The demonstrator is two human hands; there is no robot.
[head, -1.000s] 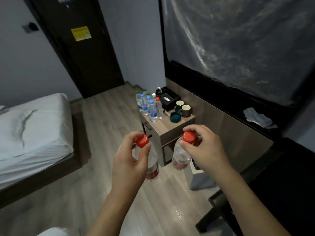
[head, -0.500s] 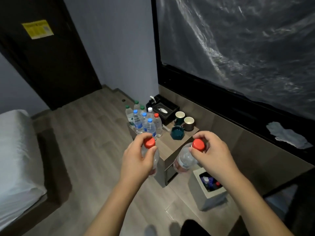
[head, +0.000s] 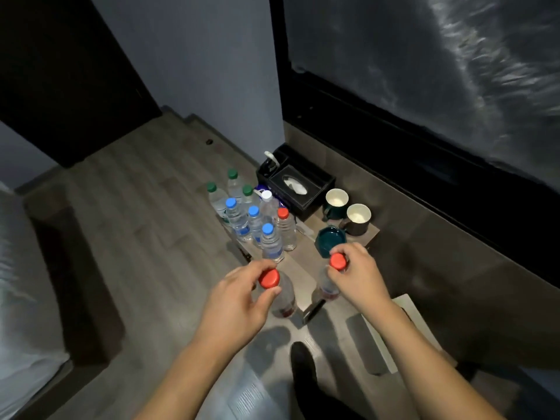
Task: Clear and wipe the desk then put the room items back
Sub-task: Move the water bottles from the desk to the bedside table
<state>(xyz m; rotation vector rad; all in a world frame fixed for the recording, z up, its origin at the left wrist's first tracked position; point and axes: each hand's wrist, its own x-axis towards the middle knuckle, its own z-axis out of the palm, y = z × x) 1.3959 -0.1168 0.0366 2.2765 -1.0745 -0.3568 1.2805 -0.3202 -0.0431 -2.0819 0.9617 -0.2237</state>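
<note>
Hands occupy the lower centre of the head view, each holding one clear bottle by its red cap. The left hand [head: 239,301] pinches the cap of the left bottle [head: 283,298] between thumb and curled fingers [head: 266,265]; the bottle hangs below the hand, over the near edge of the worktop [head: 303,259]. The right hand [head: 359,274] grips the cap of the right bottle [head: 327,286] in the same manner, fingers curled round it; whether this bottle's base touches the worktop cannot be told.

The worktop is a small wooden side unit set against the wall panel. On its far left part stands a cluster of water bottles [head: 251,216]: three with green caps, three with blue caps, one with a white cap and one with a red cap, all upright and close together. Behind them sits a black tissue box [head: 300,189] with a tissue showing in its slot. To the right of the box stand two mugs [head: 347,209], side by side, openings up. Just in front of the mugs lies a dark green dish [head: 328,242], near the right hand.

A pale bin [head: 394,328] stands on the wood floor [head: 136,222] beside the unit, below the right forearm. A bed [head: 18,298] with white bedding fills the left edge. A dark door [head: 60,71] is at upper left.
</note>
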